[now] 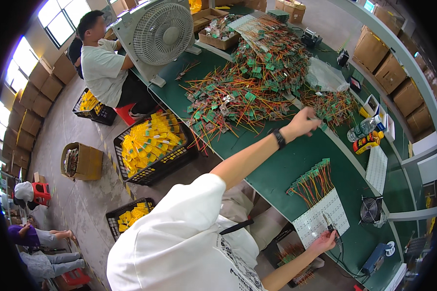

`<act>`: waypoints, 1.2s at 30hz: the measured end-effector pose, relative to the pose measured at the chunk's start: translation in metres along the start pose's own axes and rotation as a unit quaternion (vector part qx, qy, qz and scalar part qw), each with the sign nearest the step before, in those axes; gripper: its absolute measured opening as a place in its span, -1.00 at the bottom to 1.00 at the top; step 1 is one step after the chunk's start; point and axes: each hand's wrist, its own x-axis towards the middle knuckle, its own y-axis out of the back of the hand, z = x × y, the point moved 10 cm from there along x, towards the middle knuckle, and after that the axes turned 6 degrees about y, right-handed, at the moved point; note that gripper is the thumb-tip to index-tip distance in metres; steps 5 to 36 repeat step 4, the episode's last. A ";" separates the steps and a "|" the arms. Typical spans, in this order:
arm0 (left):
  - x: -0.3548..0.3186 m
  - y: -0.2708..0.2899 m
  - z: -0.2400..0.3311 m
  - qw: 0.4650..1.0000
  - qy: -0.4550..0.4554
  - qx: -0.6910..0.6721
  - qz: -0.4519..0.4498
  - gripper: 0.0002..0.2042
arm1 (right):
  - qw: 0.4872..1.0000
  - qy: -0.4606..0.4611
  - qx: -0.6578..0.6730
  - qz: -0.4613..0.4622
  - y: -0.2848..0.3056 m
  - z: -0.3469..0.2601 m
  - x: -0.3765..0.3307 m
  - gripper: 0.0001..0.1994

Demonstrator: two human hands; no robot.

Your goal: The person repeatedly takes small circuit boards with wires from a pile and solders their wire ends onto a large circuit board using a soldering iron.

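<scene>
My left hand [303,122], with a dark band at the wrist, reaches over the green table beside the heap of wired circuit boards [228,104]. Its fingers are pinched together, and whatever is between them is too small to make out. Lower down, my right hand [324,241] grips a soldering iron [329,225] with a cable trailing from it. The iron lies over a white perforated plate [320,218]. Along that plate's far edge runs a row of small green circuit boards [311,177] with red and orange wires.
A large fan [162,36] stands at the table's far left, near a seated person [102,63]. Black crates [153,177] of yellow pieces sit on the floor. To the right are a bottle [364,128], a small fan [370,210] and a blue box [375,259].
</scene>
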 end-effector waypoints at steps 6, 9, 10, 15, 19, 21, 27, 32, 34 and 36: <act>-0.051 0.054 -0.046 0.986 0.063 0.025 0.152 -0.63 | 1.000 -0.002 0.001 0.011 0.001 -0.009 -0.003 -0.82; -0.051 0.054 -0.046 0.986 0.063 0.025 0.152 -0.63 | 1.000 -0.002 0.001 0.011 0.001 -0.009 -0.003 -0.82; -0.051 0.054 -0.046 0.986 0.063 0.025 0.152 -0.63 | 1.000 -0.002 0.001 0.011 0.001 -0.009 -0.003 -0.82; -0.051 0.054 -0.046 0.986 0.063 0.025 0.152 -0.63 | 1.000 -0.002 0.001 0.011 0.001 -0.009 -0.003 -0.82; -0.051 0.054 -0.046 0.986 0.063 0.025 0.152 -0.63 | 1.000 -0.002 0.001 0.011 0.001 -0.009 -0.003 -0.82; -0.051 0.054 -0.046 0.986 0.063 0.025 0.152 -0.63 | 1.000 -0.002 0.001 0.011 0.001 -0.009 -0.003 -0.82; -0.051 0.054 -0.046 0.986 0.063 0.025 0.152 -0.63 | 1.000 -0.002 0.001 0.011 0.001 -0.009 -0.003 -0.82; -0.051 0.054 -0.046 0.986 0.063 0.025 0.152 -0.63 | 1.000 -0.002 0.001 0.011 0.001 -0.009 -0.003 -0.82; -0.051 0.054 -0.046 0.986 0.063 0.025 0.152 -0.63 | 1.000 -0.002 0.001 0.011 0.001 -0.009 -0.003 -0.82; -0.051 0.054 -0.046 0.986 0.063 0.025 0.152 -0.63 | 1.000 -0.002 0.001 0.011 0.001 -0.009 -0.003 -0.82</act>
